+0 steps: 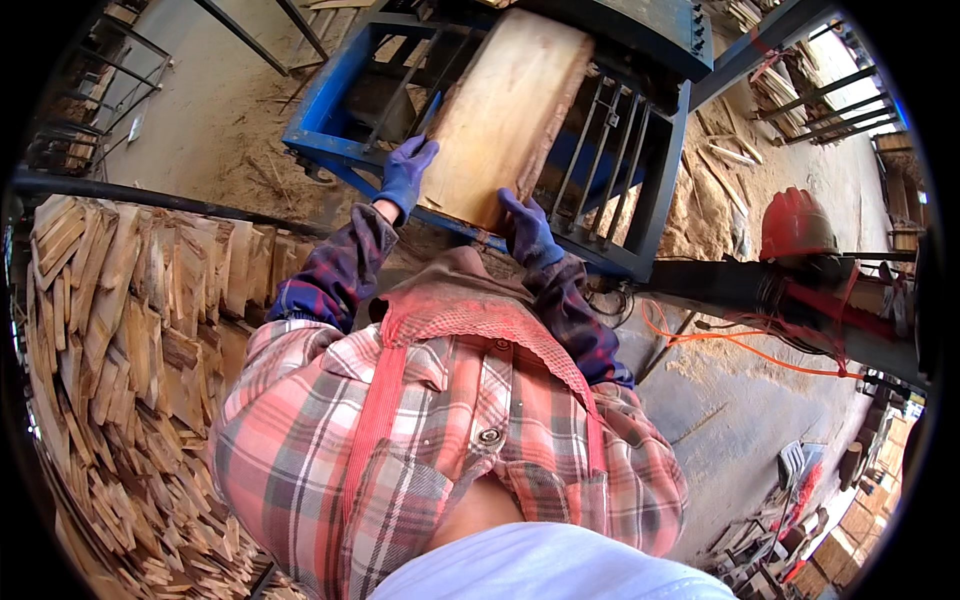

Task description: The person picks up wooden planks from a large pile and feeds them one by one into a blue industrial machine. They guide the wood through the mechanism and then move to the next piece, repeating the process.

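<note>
A wide, pale wooden board (507, 115) with bark along its right edge lies lengthwise over the blue metal machine frame (312, 112). My left hand (407, 175), in a blue-purple glove, holds the board's left edge near its close end. At the near right corner, my right hand (530, 232) wears the same kind of glove and grips the board with the thumb by its top face. The undersides of both hands are hidden. The board's far end reaches the machine's dark blue housing (655, 35).
Metal rollers or bars (598, 165) span the frame right of the board. Stacked wood strips (130, 330) fill the left side. A red hard hat (797, 225) sits on a dark beam (720, 285) at right, with an orange cord (745, 343) below. Sawdust and scraps litter the floor.
</note>
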Motion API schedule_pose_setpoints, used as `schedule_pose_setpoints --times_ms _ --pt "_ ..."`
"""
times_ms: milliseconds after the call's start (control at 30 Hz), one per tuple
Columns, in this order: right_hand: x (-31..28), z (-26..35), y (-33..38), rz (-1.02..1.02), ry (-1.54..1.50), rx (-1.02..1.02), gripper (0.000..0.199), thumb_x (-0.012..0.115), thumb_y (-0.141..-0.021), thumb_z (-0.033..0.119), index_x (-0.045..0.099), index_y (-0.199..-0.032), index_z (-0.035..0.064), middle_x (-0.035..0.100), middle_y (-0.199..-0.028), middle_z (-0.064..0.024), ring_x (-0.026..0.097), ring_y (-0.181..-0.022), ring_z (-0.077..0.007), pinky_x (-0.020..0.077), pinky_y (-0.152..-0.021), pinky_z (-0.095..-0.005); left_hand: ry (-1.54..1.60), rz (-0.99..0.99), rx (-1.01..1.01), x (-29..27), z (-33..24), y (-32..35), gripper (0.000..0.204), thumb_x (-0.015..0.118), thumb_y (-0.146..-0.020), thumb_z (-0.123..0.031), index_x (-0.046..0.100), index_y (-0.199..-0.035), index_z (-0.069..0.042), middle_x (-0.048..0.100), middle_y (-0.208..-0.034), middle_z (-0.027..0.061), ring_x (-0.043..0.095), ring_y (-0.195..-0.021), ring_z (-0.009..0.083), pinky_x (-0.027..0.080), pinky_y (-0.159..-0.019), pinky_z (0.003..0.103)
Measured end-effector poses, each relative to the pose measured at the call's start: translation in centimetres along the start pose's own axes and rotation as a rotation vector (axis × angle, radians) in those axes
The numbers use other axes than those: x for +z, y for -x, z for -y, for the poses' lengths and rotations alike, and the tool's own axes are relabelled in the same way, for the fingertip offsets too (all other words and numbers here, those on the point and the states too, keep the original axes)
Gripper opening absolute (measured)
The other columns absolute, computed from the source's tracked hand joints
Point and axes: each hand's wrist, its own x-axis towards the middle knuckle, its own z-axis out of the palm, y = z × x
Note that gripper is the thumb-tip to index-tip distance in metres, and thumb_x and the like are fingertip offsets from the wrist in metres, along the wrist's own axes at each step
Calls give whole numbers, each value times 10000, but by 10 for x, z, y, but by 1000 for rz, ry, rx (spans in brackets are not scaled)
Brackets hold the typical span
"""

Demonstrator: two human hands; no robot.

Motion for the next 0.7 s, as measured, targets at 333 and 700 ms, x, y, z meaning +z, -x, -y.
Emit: schedule_pose_setpoints --times_ms 333,700 --pt "61 24 3 -129 1413 -830 895 765 -716 424 371 -1390 -12 327 -1460 -277 377 -1326 -416 419 -1017 -467 -289 191 -55 -50 -38 -77 553 724 -863 -355 606 -1235 36 657 -1159 56 572 -1016 132 440 -911 260" --pt "5 23 -19 -255 1664 -758 843 739 -730 443 412 -1432 108 383 -1505 -144 308 -1420 -296 131 -1186 -462 -1071 -198 604 49 -18 -35 519 594 -866 -325 555 -1167 97 577 -1200 302 569 -1111 410 460 -965 425"
